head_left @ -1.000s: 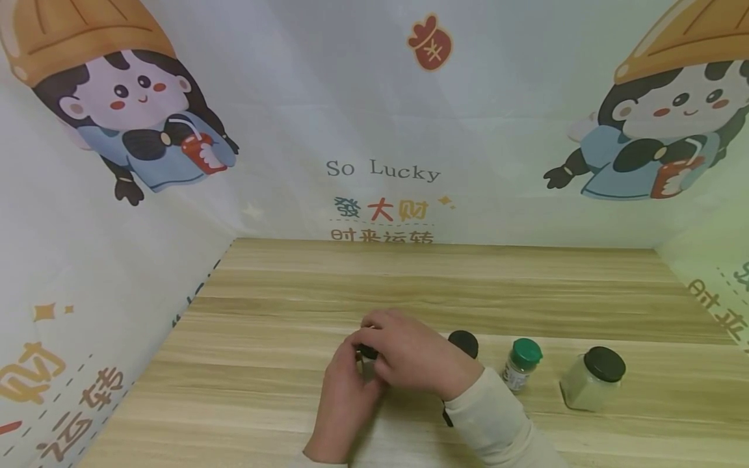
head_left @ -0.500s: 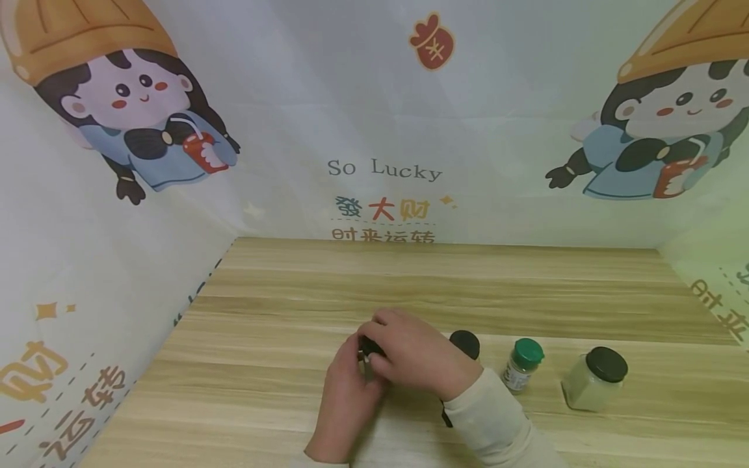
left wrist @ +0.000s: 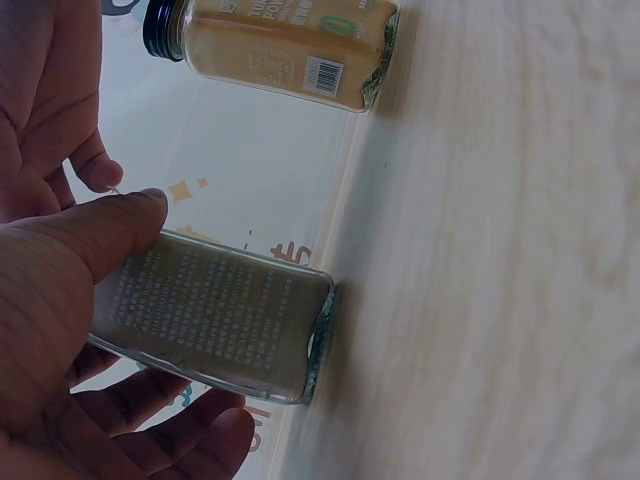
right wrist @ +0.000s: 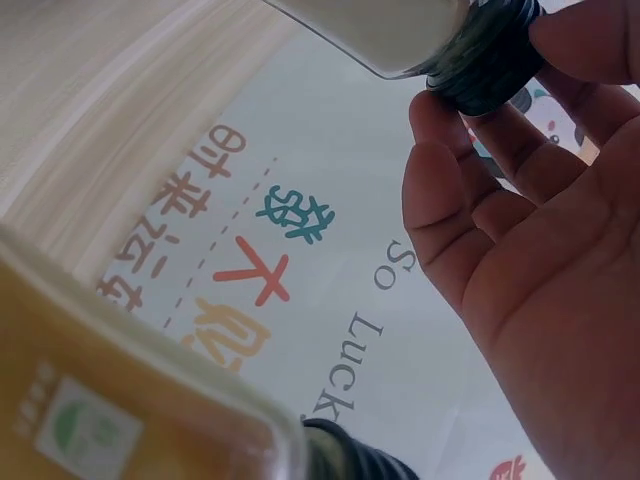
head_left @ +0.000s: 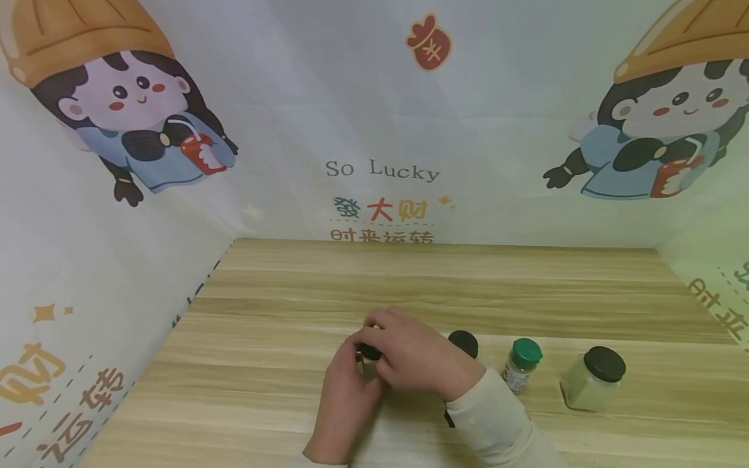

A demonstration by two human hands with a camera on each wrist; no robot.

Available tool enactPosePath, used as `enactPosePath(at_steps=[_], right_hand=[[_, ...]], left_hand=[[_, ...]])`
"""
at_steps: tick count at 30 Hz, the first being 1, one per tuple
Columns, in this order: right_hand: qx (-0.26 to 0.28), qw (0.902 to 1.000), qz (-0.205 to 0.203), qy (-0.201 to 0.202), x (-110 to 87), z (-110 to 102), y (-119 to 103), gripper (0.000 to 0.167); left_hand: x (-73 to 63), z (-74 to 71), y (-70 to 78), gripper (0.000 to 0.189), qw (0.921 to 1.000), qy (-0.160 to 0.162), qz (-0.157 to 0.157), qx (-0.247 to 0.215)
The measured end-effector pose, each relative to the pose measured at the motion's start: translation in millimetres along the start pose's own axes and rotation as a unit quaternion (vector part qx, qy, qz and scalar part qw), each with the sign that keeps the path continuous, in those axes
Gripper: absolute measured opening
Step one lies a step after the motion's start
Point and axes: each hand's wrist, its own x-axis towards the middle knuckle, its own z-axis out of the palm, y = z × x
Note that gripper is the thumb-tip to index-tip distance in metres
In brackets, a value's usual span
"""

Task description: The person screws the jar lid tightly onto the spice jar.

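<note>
A clear glass spice jar [left wrist: 215, 310] of greyish powder, printed with small white text, stands in my left hand [head_left: 345, 396]. Thumb and fingers wrap its sides, with its base on the table. My right hand [head_left: 418, 354] grips the jar's black screw cap [right wrist: 490, 55] from above, thumb on one side and fingers on the other. In the head view both hands cover most of the jar, though a bit of the cap shows between them. Beside it is a second jar [left wrist: 285, 45] of tan powder with a black cap, partly behind my right wrist in the head view.
Further right on the wooden table [head_left: 292, 279] stand a small green-capped shaker [head_left: 523, 364] and a squat jar [head_left: 591, 383] of pale contents with a black lid. A printed cloth [head_left: 281, 117] rises behind and along both sides.
The fingers of my right hand shift slightly around the black cap, showing more and then less of it. My left hand and the other jars stay where they were.
</note>
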Motion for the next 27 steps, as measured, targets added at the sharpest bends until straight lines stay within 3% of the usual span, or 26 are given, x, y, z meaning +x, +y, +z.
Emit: enactPosePath(at_steps=[19, 27], right_hand=[[0.012, 0.9996, 0.021, -0.011, 1.7, -0.8, -1.2, 0.038], [0.004, 0.9997, 0.023, -0.006, 1.4, -0.4, -1.7, 0.028]], left_hand=[[1.8, 0.1, -0.2, 0.054, 1.0000, 0.003, -0.003, -0.006], [1.7, 1.0, -0.5, 0.054, 0.9999, 0.006, 0.011, 0.000]])
